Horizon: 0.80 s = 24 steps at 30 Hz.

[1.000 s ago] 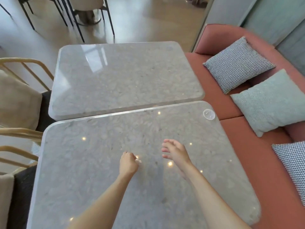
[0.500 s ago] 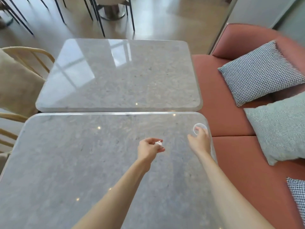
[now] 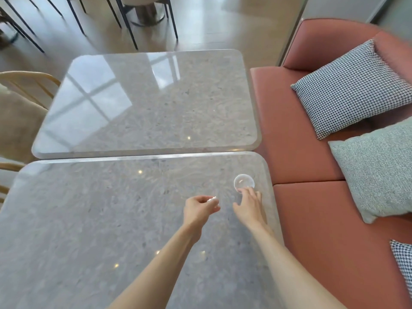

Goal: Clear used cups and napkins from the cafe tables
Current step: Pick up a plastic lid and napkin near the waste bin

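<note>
Two grey stone tabletops, edge to edge: the near tabletop (image 3: 93,230) and the far tabletop (image 3: 151,103).

One clear lid (image 3: 244,181), round, lying flat near the right far corner of the near tabletop. One small white scrap (image 3: 211,199), maybe napkin; too small to be sure.

Two bare hands over the near tabletop. Left hand (image 3: 199,210): fingers curled, pinching the scrap between thumb and fingertips, held just above the stone. Right hand (image 3: 248,208): fingers spread and loosely extended, tips at the near edge of the lid; touching or just short of it, cannot tell. Nothing gripped in it.

Along the right side, one rust-red bench (image 3: 312,219). Cushions on it, three: two houndstooth, the far cushion (image 3: 350,88) and the near cushion (image 3: 404,270), the latter cut off by the frame edge, and one pale green cushion (image 3: 376,172) between them.

Left edge: pale wooden chair (image 3: 29,81) with beige padding. Dark chair legs (image 3: 124,21) on the floor beyond.
</note>
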{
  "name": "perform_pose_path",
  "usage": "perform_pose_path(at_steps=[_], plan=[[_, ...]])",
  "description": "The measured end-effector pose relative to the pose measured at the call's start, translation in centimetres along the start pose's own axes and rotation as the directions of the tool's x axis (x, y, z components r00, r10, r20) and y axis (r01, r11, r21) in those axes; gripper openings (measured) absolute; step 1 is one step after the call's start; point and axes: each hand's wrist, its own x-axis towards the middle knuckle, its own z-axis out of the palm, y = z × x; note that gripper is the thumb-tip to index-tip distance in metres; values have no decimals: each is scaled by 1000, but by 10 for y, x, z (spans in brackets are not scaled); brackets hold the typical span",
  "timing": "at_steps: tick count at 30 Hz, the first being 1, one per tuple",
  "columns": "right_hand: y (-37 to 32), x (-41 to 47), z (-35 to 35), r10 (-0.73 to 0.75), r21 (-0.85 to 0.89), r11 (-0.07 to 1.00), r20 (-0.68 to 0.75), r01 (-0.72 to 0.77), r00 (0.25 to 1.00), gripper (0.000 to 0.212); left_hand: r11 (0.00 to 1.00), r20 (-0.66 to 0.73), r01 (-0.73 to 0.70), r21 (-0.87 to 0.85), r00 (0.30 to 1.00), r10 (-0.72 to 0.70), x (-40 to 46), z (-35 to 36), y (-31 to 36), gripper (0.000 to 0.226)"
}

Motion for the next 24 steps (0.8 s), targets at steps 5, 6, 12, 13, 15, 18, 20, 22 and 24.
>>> perform_pose_path(at_steps=[5,6,12,13,15,18,20,22,24], plan=[[3,-9,3,-30,-30,999,-108,27,994,37,999,-17,28,-28,999,-28,2,11,3,8],[4,-8,2,-36,-35,999,-155,31,987,38,999,-27,23,-31,999,-24,2,10,4,8],[6,12,-1,-97,-177,981,-88,80,991,82,997,-94,-50,-61,995,44,0,-1,12,13],[6,15,0,-104,-211,973,-50,91,993,85,997,-95,-56,-58,994,51,1,-3,13,15],[6,15,3,-125,-289,950,-15,116,992,85,996,-91,-56,-65,995,50,1,-5,16,14],[9,11,8,-213,-392,901,-30,185,977,72,996,-82,-40,-82,996,33,1,-6,18,8],[8,7,9,-253,-411,885,-26,220,967,67,995,-94,-41,-90,995,32,1,-8,18,8],[4,5,7,-238,-367,905,-16,216,971,70,993,-107,-50,-111,994,38,1,-12,17,7],[-7,4,1,-183,-247,953,-15,174,983,75,989,-122,-69,-133,991,53,1,-16,18,7]])
